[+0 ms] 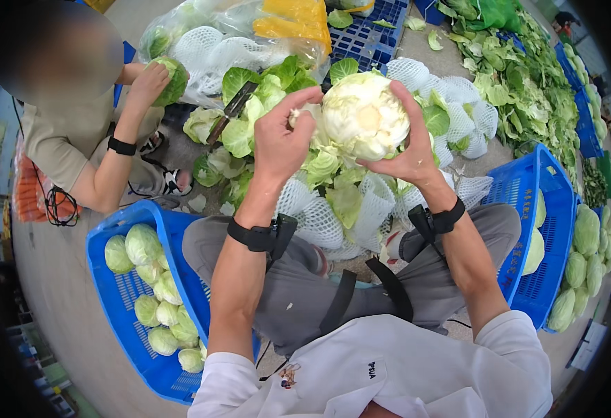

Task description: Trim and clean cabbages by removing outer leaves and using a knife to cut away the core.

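My right hand (413, 143) cups a pale, trimmed cabbage (366, 115) from the right, thumb below and fingers along its side. The cut stem end faces up. At its left edge, my left hand (284, 136) is closed, index finger and thumb curled about a pale cabbage leaf (312, 117); its other fingers are partly hidden. Under both hands lies a heap of loose green leaves (344, 198) and white foam net sleeves (312, 216). A long, dark, knife-like tool (232, 111) rests on the leaves left of my left hand.
Blue crates of cabbages flank me, one on the left (128, 324) and one on the right (521, 188). At the left, a co-worker (75, 146) holds a green cabbage (172, 82). A clear bag of netting (229, 52) lies ahead, a large leaf pile (514, 90) far right.
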Demonstrator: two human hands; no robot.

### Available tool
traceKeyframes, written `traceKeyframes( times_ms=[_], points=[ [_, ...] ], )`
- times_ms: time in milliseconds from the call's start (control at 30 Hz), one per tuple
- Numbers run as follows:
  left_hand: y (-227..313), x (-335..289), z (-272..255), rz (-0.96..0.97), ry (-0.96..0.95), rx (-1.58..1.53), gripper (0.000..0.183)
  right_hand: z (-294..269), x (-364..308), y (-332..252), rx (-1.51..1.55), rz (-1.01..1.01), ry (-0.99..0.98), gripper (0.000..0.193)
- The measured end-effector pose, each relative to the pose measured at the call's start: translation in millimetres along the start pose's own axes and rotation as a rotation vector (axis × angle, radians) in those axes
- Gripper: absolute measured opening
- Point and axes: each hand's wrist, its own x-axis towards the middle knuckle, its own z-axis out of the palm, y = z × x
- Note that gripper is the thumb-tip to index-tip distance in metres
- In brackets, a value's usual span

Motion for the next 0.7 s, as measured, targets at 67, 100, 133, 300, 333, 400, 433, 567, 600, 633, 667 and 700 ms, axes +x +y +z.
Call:
traceKeyframes(
  times_ms=[67, 100, 133, 300, 333, 400, 433, 567, 600, 633, 667, 700],
  points=[
    [0, 2, 0, 0.0, 0.017, -0.047, 0.036, 3, -2, 0, 0.35, 0.3, 0.105, 0.115],
    [4, 1, 1, -0.017, 0.015, 0.007, 0.037, 3, 1, -5, 0.49, 0.369, 0.144, 0.123],
    [7, 1, 3, -0.035, 0.013, 0.06, 0.038, 1, 2, -5, 0.484, 0.366, 0.142, 0.123],
    [3, 2, 4, -0.268, -0.018, -0.075, 0.04, -2, -3, 7, 0.913, 0.542, 0.257, 0.111],
    [4, 2, 3, -0.354, -0.03, 0.042, 0.039, -5, -4, 8, 0.902, 0.542, 0.258, 0.111],
    [-2, 3, -1, -0.432, -0.04, 0.152, 0.038, -10, -2, 7, 1.203, 0.774, 0.196, 0.101],
    [-17, -1, -2, -0.282, -0.021, 0.346, 0.038, -7, 2, 5, 1.153, 0.781, 0.21, 0.096],
    [-12, -1, 14, 0.003, -0.143, 0.519, 0.077, -9, 6, 4, 1.222, 0.855, 0.186, 0.095],
    [-2, -2, 18, 0.127, -0.207, 0.479, 0.099, -8, 6, 4, 1.29, 0.9, 0.165, 0.093],
    [-2, -3, 20, 0.122, -0.207, 0.479, 0.099, -7, 6, 4, 1.359, 0.944, 0.144, 0.092],
    [-2, -1, 22, 0.093, -0.275, 0.295, 0.116, -5, 6, 6, 1.36, 0.947, 0.139, 0.092],
    [-2, 0, 23, 0.064, -0.339, 0.11, 0.134, -1, 5, 9, 1.514, 0.985, 0.065, 0.093]
  ],
)
